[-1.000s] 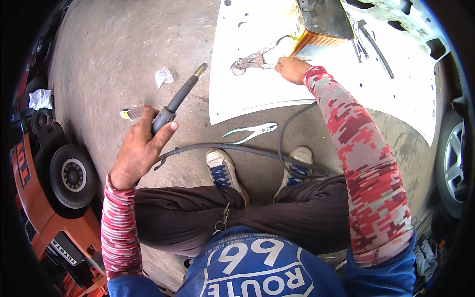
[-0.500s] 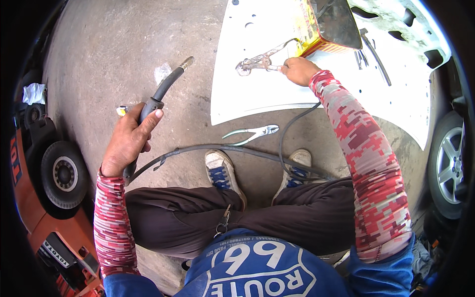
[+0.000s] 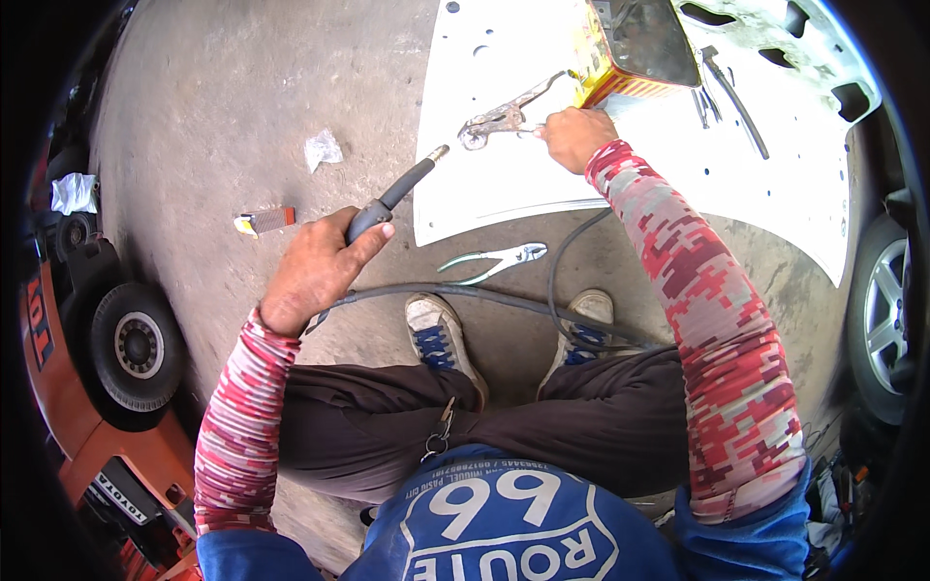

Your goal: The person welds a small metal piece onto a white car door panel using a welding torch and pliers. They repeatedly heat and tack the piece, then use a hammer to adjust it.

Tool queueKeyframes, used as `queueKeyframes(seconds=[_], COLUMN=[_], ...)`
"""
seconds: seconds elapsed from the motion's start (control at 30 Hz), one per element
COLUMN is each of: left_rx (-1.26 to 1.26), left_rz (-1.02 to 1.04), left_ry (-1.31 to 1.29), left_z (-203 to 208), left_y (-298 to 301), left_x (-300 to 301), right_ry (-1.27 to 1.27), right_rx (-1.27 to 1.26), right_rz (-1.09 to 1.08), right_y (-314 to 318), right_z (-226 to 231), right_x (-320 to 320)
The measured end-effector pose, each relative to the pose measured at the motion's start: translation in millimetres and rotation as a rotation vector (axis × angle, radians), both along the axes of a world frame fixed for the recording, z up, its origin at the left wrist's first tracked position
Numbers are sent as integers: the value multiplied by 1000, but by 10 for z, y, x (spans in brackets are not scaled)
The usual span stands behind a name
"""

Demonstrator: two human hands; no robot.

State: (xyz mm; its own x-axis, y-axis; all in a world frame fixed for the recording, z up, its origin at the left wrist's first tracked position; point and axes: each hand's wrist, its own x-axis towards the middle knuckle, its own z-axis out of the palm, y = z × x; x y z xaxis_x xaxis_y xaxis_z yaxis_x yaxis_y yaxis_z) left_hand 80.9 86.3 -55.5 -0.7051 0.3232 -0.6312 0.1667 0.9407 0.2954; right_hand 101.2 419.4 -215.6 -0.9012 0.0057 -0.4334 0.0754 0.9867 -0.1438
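A torch (image 3: 407, 183) is held in the left hand (image 3: 325, 257), with the fingers wrapped around its grip. Its tip is pointed far and to the right, near the clamp (image 3: 499, 121) but apart from it. One handle of the clamp is held in the right hand (image 3: 579, 136), with the fingers closed on it. The clamp is seen over the white panel (image 3: 523, 179), with its other handle just beside the tin (image 3: 630, 85). The tin is yellow and red, and is set at the far side of the panel. What is in it cannot be told. On the floor (image 3: 242, 116), to the left, a small pack (image 3: 271, 220) and a scrunched clear bag (image 3: 323, 150) are seen; what is inside them cannot be told. Pliers (image 3: 496, 259) are laid between the panel and the shoes (image 3: 436, 334). A black cable (image 3: 484, 292) is stretched near the shoes.
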Motion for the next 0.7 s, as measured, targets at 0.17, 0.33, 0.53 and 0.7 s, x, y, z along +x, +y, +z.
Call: queueKeyframes(seconds=[0.17, 0.33, 0.53, 0.7], left_rx=[-75, -89, -150, -151], left_rz=[-25, -109, -82, -78], left_ry=[63, 100, 66, 70], left_z=[-298, -398, -502, -597], left_y=[201, 325, 488, 513], left_x=[-19, -6, 0, -19], right_ry=[145, 175, 83, 77], right_rx=[-72, -94, -86, -48], right_rz=[19, 20, 27, 26], right_y=[56, 68, 49, 37], right_z=[-90, -118, -60, -67], right_x=[85, 106, 68, 56])
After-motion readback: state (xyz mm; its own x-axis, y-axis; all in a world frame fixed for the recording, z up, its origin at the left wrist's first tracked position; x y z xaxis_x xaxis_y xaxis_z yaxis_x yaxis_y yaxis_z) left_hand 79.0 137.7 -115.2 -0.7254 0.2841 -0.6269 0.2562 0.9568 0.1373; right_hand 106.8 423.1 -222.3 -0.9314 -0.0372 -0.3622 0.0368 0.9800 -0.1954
